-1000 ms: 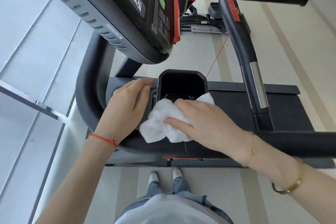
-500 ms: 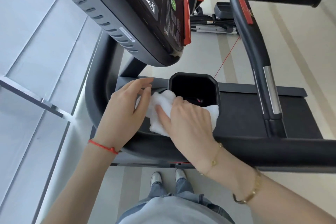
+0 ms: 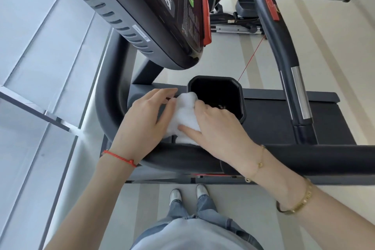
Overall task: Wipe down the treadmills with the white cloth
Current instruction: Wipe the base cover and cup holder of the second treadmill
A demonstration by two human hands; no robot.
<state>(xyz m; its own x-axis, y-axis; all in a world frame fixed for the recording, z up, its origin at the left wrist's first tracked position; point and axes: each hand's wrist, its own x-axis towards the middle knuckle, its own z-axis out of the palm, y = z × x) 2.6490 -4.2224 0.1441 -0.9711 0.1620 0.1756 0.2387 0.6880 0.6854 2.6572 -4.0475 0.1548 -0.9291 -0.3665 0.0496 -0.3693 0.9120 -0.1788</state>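
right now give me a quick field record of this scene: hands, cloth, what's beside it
left hand: left hand lies open on the dark frame, fingertips touching the cloth
right hand: right hand presses the cloth
cloth: bunched white cloth between both hands
cup holder: black octagonal cup holder just right of the cloth
console: black treadmill console overhead

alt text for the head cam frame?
Seen from above, a person's right hand presses a white cloth beside a treadmill's black cup holder. The left hand rests flat next to it, under the console.
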